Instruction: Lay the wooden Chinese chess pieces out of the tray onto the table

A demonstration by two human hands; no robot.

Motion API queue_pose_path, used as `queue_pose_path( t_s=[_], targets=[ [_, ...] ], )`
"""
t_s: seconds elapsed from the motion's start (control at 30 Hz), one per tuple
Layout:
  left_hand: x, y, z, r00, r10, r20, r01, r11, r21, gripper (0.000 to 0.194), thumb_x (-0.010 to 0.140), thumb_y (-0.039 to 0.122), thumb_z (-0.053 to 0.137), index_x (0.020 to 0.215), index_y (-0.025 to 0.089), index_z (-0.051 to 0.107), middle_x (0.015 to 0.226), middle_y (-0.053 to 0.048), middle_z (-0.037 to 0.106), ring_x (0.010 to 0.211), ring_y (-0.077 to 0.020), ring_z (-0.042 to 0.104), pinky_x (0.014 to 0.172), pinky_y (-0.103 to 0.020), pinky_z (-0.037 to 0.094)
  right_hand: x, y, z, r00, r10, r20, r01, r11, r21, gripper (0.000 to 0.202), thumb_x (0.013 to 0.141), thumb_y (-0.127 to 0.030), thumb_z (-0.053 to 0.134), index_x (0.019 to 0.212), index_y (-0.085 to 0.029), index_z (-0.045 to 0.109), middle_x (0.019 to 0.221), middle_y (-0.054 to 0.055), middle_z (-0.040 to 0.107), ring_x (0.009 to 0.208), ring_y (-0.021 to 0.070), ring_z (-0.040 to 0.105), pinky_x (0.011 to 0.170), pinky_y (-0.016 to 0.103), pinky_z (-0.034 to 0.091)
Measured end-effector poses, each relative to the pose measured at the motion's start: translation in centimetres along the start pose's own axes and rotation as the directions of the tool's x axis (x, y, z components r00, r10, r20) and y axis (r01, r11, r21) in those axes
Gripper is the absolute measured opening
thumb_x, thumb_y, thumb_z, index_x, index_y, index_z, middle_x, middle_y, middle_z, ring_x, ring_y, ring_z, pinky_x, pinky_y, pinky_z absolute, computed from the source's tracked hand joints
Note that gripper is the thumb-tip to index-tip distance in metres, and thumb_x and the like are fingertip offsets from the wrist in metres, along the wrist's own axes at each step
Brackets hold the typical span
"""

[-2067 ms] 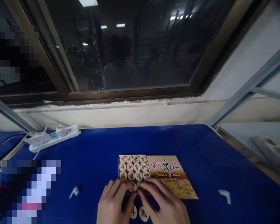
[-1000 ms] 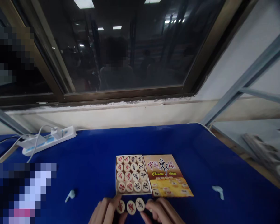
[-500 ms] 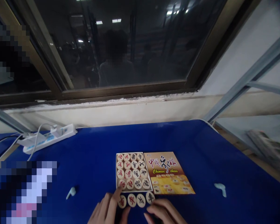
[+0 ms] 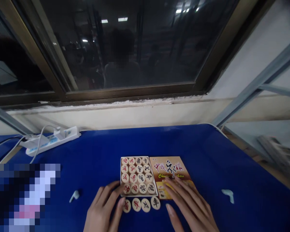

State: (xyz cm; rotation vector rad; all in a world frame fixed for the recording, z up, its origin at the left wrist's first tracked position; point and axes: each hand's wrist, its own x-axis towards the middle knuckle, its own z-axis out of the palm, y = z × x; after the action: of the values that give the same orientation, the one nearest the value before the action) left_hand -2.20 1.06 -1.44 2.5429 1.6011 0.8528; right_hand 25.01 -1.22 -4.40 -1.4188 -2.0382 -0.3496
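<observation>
A shallow white box (image 4: 121,175) holds rows of round Chinese chess pieces (image 4: 141,178), some with red characters and some with black. In front of it lies a short row of loose pieces: red-marked pieces (image 4: 136,204) at the left, black-marked pieces (image 4: 155,203) at the right. My left hand (image 4: 102,206) is at the box's front left corner, its fingertips by the corner piece and its thumb against the leftmost loose piece; thumb and fingers are apart. My right hand (image 4: 189,203) is open, its stretched fingers over the printed lid (image 4: 169,164), covering the lower part.
White earbuds lie on the blue table (image 4: 101,154), one earbud (image 4: 74,196) at the left and another earbud (image 4: 229,195) at the right. A white power strip (image 4: 55,140) with cables stands at the back left. A dark window (image 4: 125,48) rises behind.
My right hand has left the right end of the loose row and moved right and up over the lid, fingers stretching out. My left hand has shifted slightly left.
</observation>
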Motion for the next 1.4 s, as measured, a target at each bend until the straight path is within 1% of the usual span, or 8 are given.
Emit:
queue_pose_path(
  t_s=[0.13,0.3,0.5,0.7,0.8,0.93,1.17,1.4],
  targets=[
    [-0.1,0.0,0.7,0.998,0.062,-0.029,-0.061,0.997,0.051,0.029,0.103,0.028,0.045,0.122,0.023,0.067,0.117,-0.009,0.075,0.099,-0.0210,0.075,0.086,-0.034,0.063,0.0,0.6,0.5,0.992,-0.091,0.091,0.095,0.995,-0.036,0.062,0.098,-0.025,0.050,0.157,-0.018,0.033,0.143,0.006,0.059,0.130,0.0276,0.059,0.092,0.045,0.062],
    [-0.2,0.1,0.7,0.997,0.073,-0.026,-0.071,0.996,0.054,0.029,0.103,0.025,0.044,0.121,0.022,0.067,0.117,-0.009,0.075,0.098,-0.0207,0.076,0.084,-0.034,0.063,-0.1,0.3,0.4,0.991,-0.098,0.093,0.103,0.993,-0.056,0.061,0.099,-0.022,0.046,0.158,-0.016,0.030,0.145,0.007,0.057,0.132,0.0278,0.057,0.092,0.046,0.062],
    [0.1,0.4,0.2,1.000,0.024,-0.018,-0.025,0.998,-0.056,0.030,0.104,0.026,0.045,0.129,0.024,0.062,0.114,-0.007,0.075,0.099,-0.0189,0.074,0.084,-0.031,0.063,0.3,-0.1,0.1,0.994,-0.077,0.076,0.079,0.997,-0.021,0.052,0.101,-0.021,0.042,0.153,-0.018,0.040,0.146,0.005,0.057,0.135,0.0260,0.055,0.094,0.045,0.061],
    [1.8,0.8,-0.4,0.975,-0.208,-0.079,0.183,0.951,-0.248,0.022,0.102,0.032,0.052,0.117,0.025,0.066,0.110,-0.005,0.071,0.093,-0.0168,0.073,0.073,-0.024,0.061,1.8,-0.6,-0.5,0.991,0.100,-0.088,-0.088,0.987,0.135,0.035,0.101,-0.022,0.048,0.135,-0.018,0.057,0.130,0.007,0.068,0.126,0.0222,0.061,0.098,0.039,0.056],
    [2.8,0.5,0.3,0.976,-0.187,-0.114,0.165,0.969,-0.182,0.018,0.100,0.032,0.053,0.106,0.024,0.068,0.106,-0.005,0.069,0.090,-0.0195,0.071,0.083,-0.036,0.060,3.5,-0.9,-0.1,0.987,0.100,-0.129,-0.073,0.978,0.195,0.024,0.099,-0.021,0.055,0.121,-0.019,0.064,0.115,0.005,0.073,0.118,0.0215,0.064,0.096,0.039,0.055],
    [3.1,-0.1,1.6,0.984,-0.138,-0.113,0.133,0.990,-0.050,0.018,0.099,0.032,0.054,0.105,0.024,0.068,0.104,-0.006,0.066,0.092,-0.0242,0.067,0.090,-0.049,0.055,5.4,-1.2,1.3,0.999,0.034,-0.030,-0.026,0.975,0.220,0.015,0.101,-0.026,0.055,0.109,-0.022,0.066,0.105,0.003,0.072,0.112,0.0223,0.063,0.094,0.041,0.054],
    [2.5,-0.2,2.4,0.982,-0.181,-0.060,0.174,0.979,-0.105,0.019,0.097,0.035,0.057,0.110,0.025,0.066,0.108,-0.008,0.065,0.096,-0.0245,0.067,0.078,-0.038,0.059,5.8,-1.8,2.6,0.999,0.026,0.043,-0.038,0.956,0.292,0.011,0.101,-0.022,0.051,0.099,-0.023,0.062,0.100,0.003,0.068,0.102,0.0208,0.063,0.091,0.041,0.052],
    [2.1,0.5,0.9,0.941,-0.252,-0.228,0.206,0.956,-0.207,0.018,0.097,0.036,0.060,0.107,0.025,0.069,0.105,-0.006,0.067,0.081,-0.0161,0.068,0.065,-0.024,0.057,5.2,-1.5,1.2,0.987,0.077,-0.142,-0.030,0.952,0.304,0.009,0.098,-0.021,0.058,0.104,-0.024,0.064,0.099,0.002,0.071,0.098,0.0170,0.067,0.086,0.032,0.054]
  ],
)
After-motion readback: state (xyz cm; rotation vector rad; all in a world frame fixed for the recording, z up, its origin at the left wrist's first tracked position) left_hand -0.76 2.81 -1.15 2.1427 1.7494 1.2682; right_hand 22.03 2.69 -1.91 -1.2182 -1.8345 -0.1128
